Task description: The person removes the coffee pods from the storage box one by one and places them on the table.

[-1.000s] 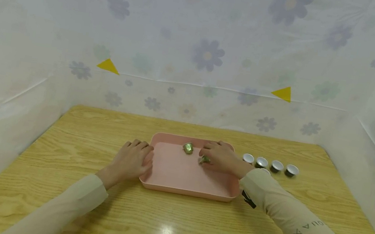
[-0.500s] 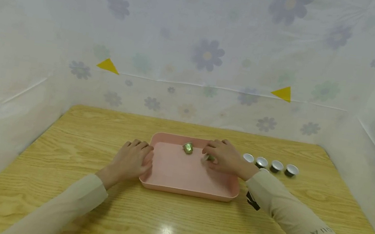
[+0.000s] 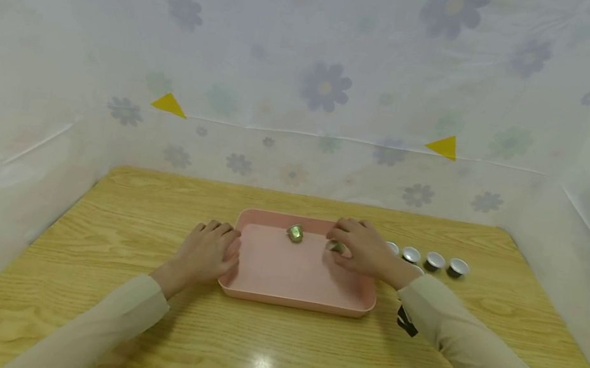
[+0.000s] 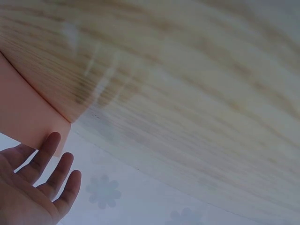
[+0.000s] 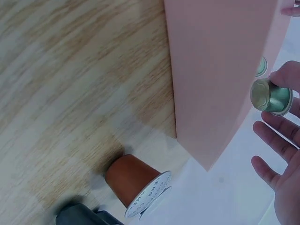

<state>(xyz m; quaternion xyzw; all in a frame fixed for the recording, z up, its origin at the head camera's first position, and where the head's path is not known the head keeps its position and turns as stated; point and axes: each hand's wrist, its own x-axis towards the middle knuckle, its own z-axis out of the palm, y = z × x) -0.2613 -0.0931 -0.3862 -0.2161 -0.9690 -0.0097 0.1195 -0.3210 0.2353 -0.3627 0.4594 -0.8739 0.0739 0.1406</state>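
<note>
A pink rectangular tray (image 3: pixel 292 274) lies on the table. My left hand (image 3: pixel 207 252) holds its left rim, the index finger outside the wall and the thumb partly hidden behind it in the left wrist view. Over the tray's right part, my right hand (image 3: pixel 364 251) pinches a green coffee capsule (image 5: pixel 272 97) between thumb and fingers. The capsule is partly covered by the hand in the head view. Another green coffee capsule (image 3: pixel 295 233) lies tilted near the tray's back wall, to the left of my right hand.
To the right of the tray stand several dark capsules (image 3: pixel 434 262) with white lids, in a row. A brown capsule (image 5: pixel 133 180) and a black one (image 5: pixel 84 216) show in the right wrist view. A flowered white curtain (image 3: pixel 311 83) surrounds the wooden table (image 3: pixel 189 341).
My right hand has shifted slightly right and back with the green coffee capsule in its fingers. My left hand, the tray and the other green capsule stay where they were.
</note>
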